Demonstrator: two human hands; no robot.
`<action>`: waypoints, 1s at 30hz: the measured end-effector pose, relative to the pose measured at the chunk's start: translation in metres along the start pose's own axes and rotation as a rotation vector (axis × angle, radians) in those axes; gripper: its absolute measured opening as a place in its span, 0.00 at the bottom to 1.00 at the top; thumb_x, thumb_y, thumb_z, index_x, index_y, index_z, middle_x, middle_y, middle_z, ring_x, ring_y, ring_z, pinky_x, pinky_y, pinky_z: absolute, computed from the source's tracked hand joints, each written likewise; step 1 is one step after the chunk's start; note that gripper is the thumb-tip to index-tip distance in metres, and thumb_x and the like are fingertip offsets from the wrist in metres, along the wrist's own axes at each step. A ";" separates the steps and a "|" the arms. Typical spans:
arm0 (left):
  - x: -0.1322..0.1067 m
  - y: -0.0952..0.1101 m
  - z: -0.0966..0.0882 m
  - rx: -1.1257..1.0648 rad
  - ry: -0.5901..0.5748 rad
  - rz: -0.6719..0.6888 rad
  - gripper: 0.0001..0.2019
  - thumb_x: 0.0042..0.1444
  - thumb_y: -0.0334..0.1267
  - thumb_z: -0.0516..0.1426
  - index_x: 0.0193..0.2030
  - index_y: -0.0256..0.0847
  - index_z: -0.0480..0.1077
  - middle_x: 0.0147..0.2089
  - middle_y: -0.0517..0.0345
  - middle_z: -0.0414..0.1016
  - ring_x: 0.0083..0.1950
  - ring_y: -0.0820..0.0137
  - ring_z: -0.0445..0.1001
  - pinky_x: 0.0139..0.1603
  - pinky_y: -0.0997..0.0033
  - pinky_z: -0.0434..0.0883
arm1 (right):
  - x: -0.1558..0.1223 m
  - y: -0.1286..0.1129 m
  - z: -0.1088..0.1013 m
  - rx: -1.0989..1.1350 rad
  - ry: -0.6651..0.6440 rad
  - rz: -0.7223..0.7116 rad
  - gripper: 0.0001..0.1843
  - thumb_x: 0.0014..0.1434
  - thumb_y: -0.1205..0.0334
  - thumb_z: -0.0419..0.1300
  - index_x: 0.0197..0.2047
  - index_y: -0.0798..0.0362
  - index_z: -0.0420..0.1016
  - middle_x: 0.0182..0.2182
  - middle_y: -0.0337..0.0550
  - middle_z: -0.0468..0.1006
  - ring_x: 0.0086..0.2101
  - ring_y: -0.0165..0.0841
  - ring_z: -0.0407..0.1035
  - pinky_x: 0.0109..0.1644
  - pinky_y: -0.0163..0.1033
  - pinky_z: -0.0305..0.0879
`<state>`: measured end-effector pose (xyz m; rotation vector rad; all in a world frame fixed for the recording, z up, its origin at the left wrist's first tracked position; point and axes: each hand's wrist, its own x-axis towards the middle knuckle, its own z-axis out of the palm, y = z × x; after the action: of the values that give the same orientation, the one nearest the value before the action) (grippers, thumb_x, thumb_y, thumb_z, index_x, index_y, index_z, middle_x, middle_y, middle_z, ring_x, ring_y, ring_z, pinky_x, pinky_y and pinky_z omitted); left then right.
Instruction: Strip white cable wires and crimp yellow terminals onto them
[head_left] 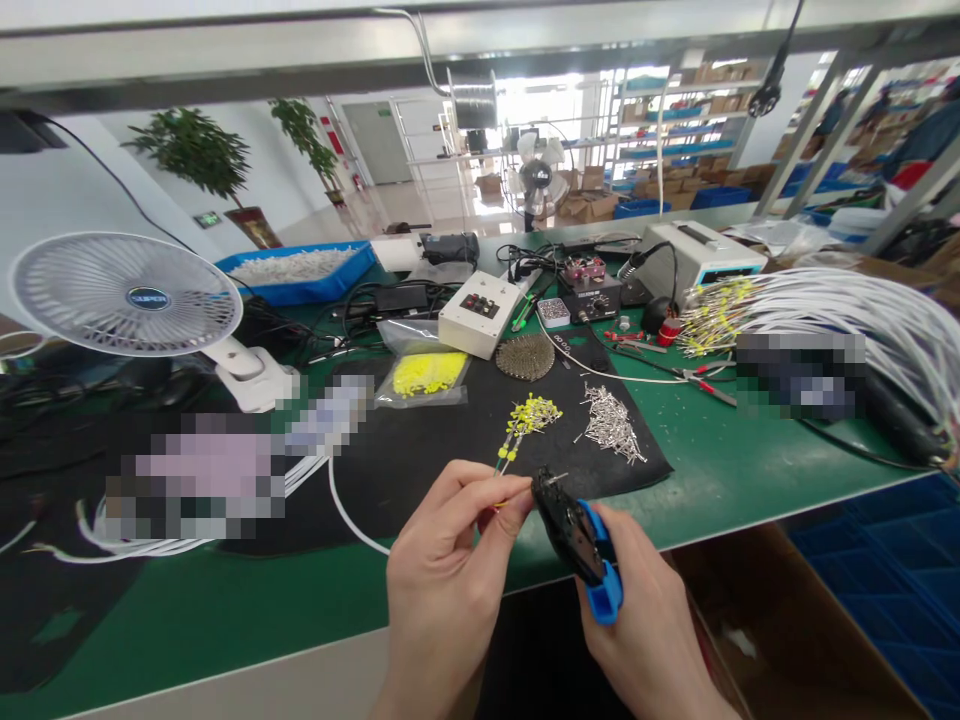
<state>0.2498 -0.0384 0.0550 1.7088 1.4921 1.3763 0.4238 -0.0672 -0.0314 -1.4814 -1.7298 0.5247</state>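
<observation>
Two hands work just over the near edge of the green bench point(712, 470), at about 6 o'clock in the view; the right hand point(660, 620) is wrapped around the blue handles of a black crimping tool point(574, 535), fingers closed on it, the head of the tool pointing toward 11 o'clock; this tool looks stiff and rather heavy for its size, so the grip on the handles seems the proper one. The left hand point(442, 570) pinches a thin yellow-sleeved wire point(501, 500) between thumb and fingertips, narrow, its end touching the tool's head; I judge it light, bendable and easy to slip, best held close to its tip. On the black mat point(450, 440), toward 12 o'clock, lies a bundle of yellow wires point(529, 415); beside it, at 1 o'clock, a heap of small metal terminals point(611, 425).
</observation>
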 end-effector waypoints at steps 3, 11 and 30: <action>0.000 0.002 0.003 -0.002 0.019 0.006 0.05 0.63 0.37 0.64 0.44 0.48 0.82 0.38 0.62 0.75 0.32 0.77 0.70 0.30 0.78 0.65 | 0.005 0.001 -0.002 0.040 -0.024 -0.003 0.23 0.62 0.68 0.57 0.59 0.44 0.66 0.48 0.45 0.77 0.48 0.43 0.75 0.50 0.47 0.72; 0.010 0.007 0.011 0.004 0.014 0.059 0.05 0.64 0.35 0.63 0.42 0.49 0.81 0.39 0.63 0.74 0.33 0.78 0.70 0.33 0.79 0.67 | 0.020 0.002 -0.006 0.101 -0.056 0.079 0.11 0.61 0.67 0.57 0.47 0.48 0.71 0.38 0.42 0.78 0.39 0.41 0.74 0.42 0.41 0.65; 0.027 0.007 0.022 -0.007 0.083 0.187 0.05 0.64 0.34 0.64 0.43 0.46 0.82 0.40 0.64 0.75 0.34 0.81 0.70 0.36 0.81 0.69 | 0.026 -0.023 -0.035 0.187 -0.148 0.124 0.18 0.70 0.50 0.55 0.57 0.49 0.73 0.48 0.46 0.81 0.46 0.39 0.76 0.50 0.38 0.69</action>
<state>0.2695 -0.0101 0.0631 1.8469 1.3978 1.5625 0.4358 -0.0540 0.0149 -1.4518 -1.6565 0.8567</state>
